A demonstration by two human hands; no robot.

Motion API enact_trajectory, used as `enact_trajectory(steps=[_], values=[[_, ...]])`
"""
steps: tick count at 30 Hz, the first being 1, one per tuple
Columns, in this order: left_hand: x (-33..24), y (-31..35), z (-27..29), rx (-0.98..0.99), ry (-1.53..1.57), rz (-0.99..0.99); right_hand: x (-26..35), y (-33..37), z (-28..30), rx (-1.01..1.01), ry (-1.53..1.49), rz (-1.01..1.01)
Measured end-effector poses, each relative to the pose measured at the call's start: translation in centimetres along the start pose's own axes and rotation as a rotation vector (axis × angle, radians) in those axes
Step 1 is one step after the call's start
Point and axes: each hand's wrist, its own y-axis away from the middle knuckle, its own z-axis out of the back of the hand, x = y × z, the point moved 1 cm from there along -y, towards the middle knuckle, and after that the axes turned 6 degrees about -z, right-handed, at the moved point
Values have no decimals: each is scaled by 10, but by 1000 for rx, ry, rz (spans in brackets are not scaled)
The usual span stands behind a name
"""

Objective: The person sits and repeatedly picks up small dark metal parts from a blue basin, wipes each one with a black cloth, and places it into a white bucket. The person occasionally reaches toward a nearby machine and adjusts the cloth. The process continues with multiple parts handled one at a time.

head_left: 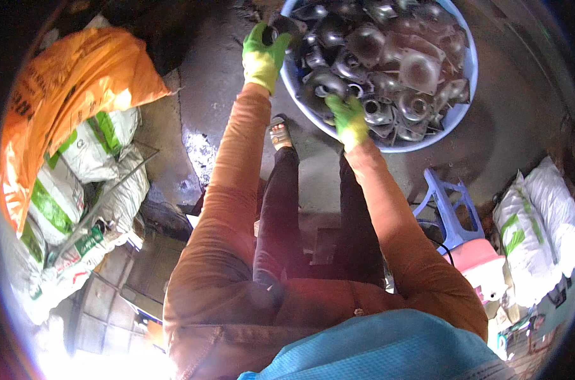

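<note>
Standing over a round pale-blue plastic basin (468, 69) heaped with dark, shiny metal cup-shaped parts (389, 50), I work in green-and-yellow knit gloves and orange sleeves. My left hand (264, 50) is closed around one dark round metal part (281, 26) at the basin's near-left rim. My right hand (346, 117) curls its fingers over another dark part (324, 83) lying on the heap by the front rim. A blue plastic stool (449, 206) stands to my right, white-and-green woven sacks (78, 183) and an orange sack (65, 88) to my left.
</note>
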Motion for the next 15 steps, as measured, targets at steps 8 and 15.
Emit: enact_trajectory(steps=[8,15], values=[[-57,-84,-80,-118,-58,-330,192,5,212,-586,-200,576],[-32,-148,-132,419,-631,-461,225,-140,321,-585,196,-145]])
